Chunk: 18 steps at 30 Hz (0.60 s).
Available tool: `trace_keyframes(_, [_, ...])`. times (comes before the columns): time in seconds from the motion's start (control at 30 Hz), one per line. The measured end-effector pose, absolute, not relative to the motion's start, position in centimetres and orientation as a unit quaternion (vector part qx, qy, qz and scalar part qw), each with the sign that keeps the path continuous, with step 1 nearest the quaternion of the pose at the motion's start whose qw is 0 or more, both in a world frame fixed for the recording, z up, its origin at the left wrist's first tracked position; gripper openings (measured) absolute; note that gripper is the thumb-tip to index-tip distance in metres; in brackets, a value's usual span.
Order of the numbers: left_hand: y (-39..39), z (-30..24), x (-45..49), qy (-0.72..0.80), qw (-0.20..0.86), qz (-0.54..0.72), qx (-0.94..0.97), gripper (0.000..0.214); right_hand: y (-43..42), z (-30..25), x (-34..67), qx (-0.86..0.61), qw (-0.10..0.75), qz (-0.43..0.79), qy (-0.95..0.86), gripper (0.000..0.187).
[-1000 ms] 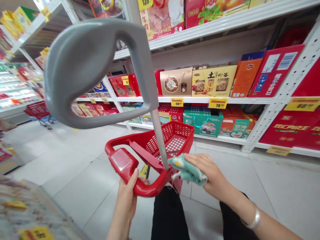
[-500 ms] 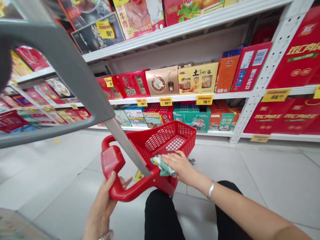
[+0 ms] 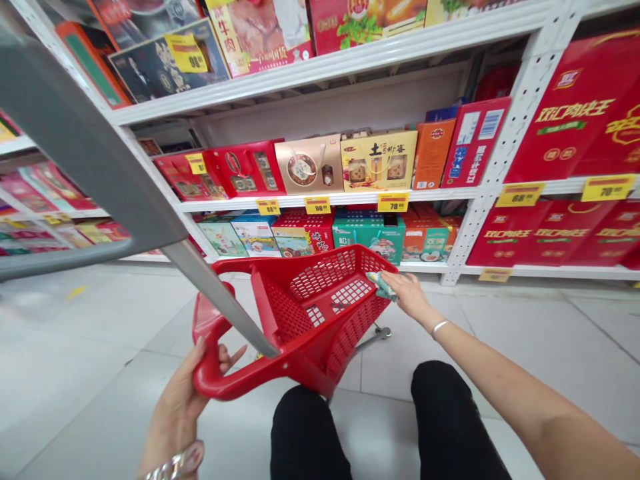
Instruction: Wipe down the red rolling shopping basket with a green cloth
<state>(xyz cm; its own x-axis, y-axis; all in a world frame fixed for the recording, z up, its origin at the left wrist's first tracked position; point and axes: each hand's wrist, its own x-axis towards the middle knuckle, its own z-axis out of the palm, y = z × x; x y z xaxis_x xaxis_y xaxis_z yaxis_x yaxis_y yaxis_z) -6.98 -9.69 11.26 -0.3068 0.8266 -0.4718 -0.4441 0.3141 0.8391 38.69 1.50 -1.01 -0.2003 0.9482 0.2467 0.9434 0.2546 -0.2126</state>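
A red plastic shopping cart basket (image 3: pixel 310 333) with lattice walls stands in front of my knees, its inside holding no goods that I can see. My left hand (image 3: pixel 197 380) is closed around the red handle (image 3: pixel 220 383) at the near left, with some fingers showing through the handle's opening. At the far right corner of the rim, my right hand (image 3: pixel 407 293) presses a green patterned cloth (image 3: pixel 383 285) against the rim's edge. Part of the cloth is hidden under the fingers.
A grey frame (image 3: pixel 100 153) with a metal bar slants across the upper left, close to the camera. Beyond the cart, white shelves (image 3: pixel 325 200) carry boxed goods with yellow price tags. A caster wheel (image 3: pixel 383 333) shows beside the basket on the tiled floor (image 3: pixel 525 347).
My right hand has slid with the cloth along the cart's near right rim to its far corner. My left hand stays on the handle. The view has shifted slightly right.
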Motion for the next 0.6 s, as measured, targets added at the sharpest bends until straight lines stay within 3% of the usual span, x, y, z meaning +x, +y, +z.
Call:
trace_keyframes(0.33, [-8.3, 11.8, -5.4, 0.574, 0.566, 0.567, 0.17, 0.027, 2.6, 2.4, 40.9, -0.711, 0.176, -0.021, -0.681, 0.056])
trace_keyframes(0.53, [-7.9, 11.5, -4.5, 0.557, 0.566, 0.574, 0.2, 0.032, -3.4, 4.1, 32.1, -0.51, 0.353, 0.024, -0.784, 0.057])
trace_keyframes(0.6, [-7.8, 11.4, -4.6, 0.555, 0.566, 0.573, 0.207, 0.035, -6.1, 4.6, 27.9, -0.435, 0.375, 0.047, -0.817, 0.061])
